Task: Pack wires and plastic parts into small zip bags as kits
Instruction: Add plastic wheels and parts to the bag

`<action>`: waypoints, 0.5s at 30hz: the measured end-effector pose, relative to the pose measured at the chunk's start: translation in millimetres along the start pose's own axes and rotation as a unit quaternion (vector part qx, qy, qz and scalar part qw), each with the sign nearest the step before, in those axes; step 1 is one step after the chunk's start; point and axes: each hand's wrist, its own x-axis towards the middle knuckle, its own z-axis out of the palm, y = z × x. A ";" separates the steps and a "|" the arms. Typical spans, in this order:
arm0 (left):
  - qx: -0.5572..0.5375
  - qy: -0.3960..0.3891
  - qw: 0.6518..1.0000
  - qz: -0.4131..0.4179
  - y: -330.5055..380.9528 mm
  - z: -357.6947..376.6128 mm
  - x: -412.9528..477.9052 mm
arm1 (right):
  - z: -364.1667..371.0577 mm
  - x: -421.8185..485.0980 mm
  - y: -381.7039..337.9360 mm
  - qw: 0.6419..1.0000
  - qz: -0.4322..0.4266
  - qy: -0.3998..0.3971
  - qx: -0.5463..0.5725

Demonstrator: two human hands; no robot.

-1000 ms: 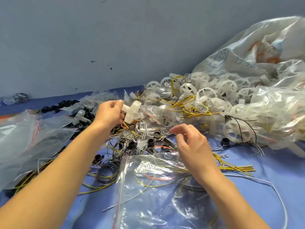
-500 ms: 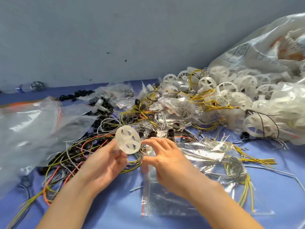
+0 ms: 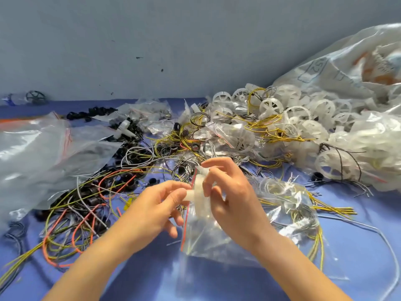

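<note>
Wheel (image 3: 200, 193) in head view sits at bag (image 3: 206, 240) mouth, near centre, partly in. Grip of left hand (image 3: 152, 210) pinches its stub; right hand (image 3: 235, 203) clamps bag lip. Thin wires seem inside. Sealing not yet done, I judge; wheel pile (image 3: 303, 118) far right and loose wires (image 3: 86, 203) left lie unpacked.

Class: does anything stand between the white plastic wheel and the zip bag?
Nothing visible does. The left hand holds the white plastic wheel at the mouth of the zip bag, which the right hand grips. Only that hand's fingers lie against the wheel.
</note>
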 end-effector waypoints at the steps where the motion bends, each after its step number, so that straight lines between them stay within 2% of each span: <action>1: 0.060 0.023 0.997 0.041 -0.7 4.4 0.8 | -1.7 0.8 -1.1 1.000 0.000 0.007 0.006; 3: 0.142 0.051 0.984 0.092 -2.6 8.9 2.3 | -5.4 2.3 -2.3 1.000 0.005 0.021 0.020; 6: 0.198 0.065 0.970 0.121 2.0 11.0 0.6 | -10.4 4.3 -4.6 0.999 0.022 0.031 0.026; 8: 0.183 0.033 0.976 0.110 7.7 15.9 -1.1 | -12.4 5.7 -7.7 0.999 0.023 0.026 0.019; 11: 0.137 -0.055 0.988 0.051 15.7 22.1 -2.5 | -13.8 8.8 -17.4 1.000 0.005 0.017 0.006; 15: 0.190 -0.126 0.974 -0.008 25.5 27.3 1.4 | -10.2 7.9 -32.9 0.991 -0.038 -0.018 -0.130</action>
